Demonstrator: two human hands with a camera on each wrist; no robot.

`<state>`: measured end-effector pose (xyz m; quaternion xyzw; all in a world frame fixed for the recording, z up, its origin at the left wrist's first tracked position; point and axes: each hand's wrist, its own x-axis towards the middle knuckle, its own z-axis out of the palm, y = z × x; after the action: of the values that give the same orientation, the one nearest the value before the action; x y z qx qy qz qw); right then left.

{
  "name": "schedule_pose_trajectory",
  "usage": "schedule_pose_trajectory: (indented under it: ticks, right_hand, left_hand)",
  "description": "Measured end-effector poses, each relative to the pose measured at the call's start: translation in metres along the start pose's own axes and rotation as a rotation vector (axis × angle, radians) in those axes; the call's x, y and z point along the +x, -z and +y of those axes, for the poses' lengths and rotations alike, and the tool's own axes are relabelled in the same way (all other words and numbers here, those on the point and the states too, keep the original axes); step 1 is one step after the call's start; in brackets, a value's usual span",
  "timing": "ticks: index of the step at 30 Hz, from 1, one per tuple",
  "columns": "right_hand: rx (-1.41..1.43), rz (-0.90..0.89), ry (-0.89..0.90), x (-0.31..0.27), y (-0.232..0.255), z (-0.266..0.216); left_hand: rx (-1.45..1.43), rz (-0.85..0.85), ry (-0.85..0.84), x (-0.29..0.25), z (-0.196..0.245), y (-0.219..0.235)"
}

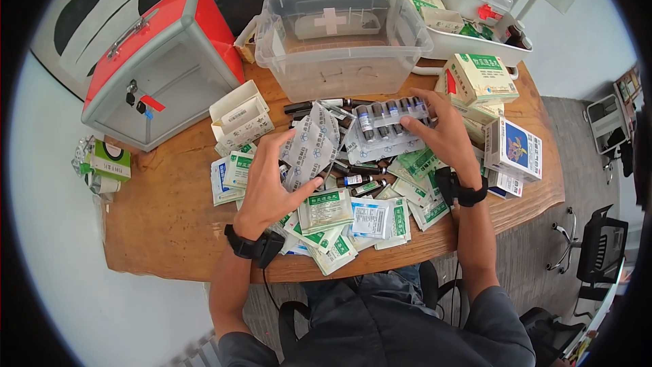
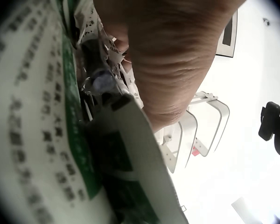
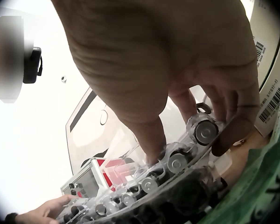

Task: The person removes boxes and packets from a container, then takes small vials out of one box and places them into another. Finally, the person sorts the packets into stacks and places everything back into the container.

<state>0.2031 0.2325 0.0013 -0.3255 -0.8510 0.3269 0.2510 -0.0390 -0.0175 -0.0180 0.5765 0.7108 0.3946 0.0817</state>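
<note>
In the head view my right hand (image 1: 445, 129) grips a clear plastic tray of small dark vials (image 1: 388, 121) by its right end. The right wrist view shows the silver vial caps (image 3: 177, 162) lined up in the tray, with thumb and fingers on either side. My left hand (image 1: 266, 183) holds a second vial pack (image 1: 310, 146) between thumb and fingers, its printed foil backing facing up. Another foil-backed tray (image 1: 380, 151) lies under the one at my right hand. Below both hands spread green-and-white medicine sachets (image 1: 326, 211) and loose brown vials (image 1: 370, 188).
A clear plastic bin (image 1: 343, 75) stands at the back centre. A red-and-grey case (image 1: 166, 61) is at back left, an opened white carton (image 1: 241, 115) before it. Medicine boxes (image 1: 514, 149) stack along the right; a white bin (image 1: 475, 41) sits behind them. The wooden table's front edge (image 1: 183, 273) is near my body.
</note>
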Motion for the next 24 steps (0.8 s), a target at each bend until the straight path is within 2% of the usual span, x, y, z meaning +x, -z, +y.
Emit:
schedule_pose_trajectory:
  ticks: [2, 4, 7, 14, 16, 24]
  right_hand:
    - [-0.006, 0.014, 0.003, -0.001, -0.002, 0.001]
    - [-0.050, 0.049, -0.012, 0.000, -0.003, 0.003]
    - [-0.055, 0.060, -0.050, 0.001, -0.004, 0.003]
    - [-0.077, 0.075, -0.030, -0.001, -0.006, 0.000]
    - [-0.083, 0.105, 0.051, -0.002, -0.008, 0.003]
    - [-0.070, 0.106, 0.050, -0.008, -0.009, -0.006]
  left_hand:
    - [-0.030, 0.017, -0.006, -0.001, -0.001, 0.000]
    - [0.025, 0.032, -0.142, 0.000, -0.002, 0.001]
    - [-0.023, 0.008, -0.161, 0.001, 0.002, -0.001]
    - [0.039, -0.016, -0.163, 0.002, 0.003, -0.005]
    - [0.064, 0.000, -0.111, 0.001, 0.001, -0.005]
    - [0.054, 0.092, -0.050, -0.001, -0.006, -0.011]
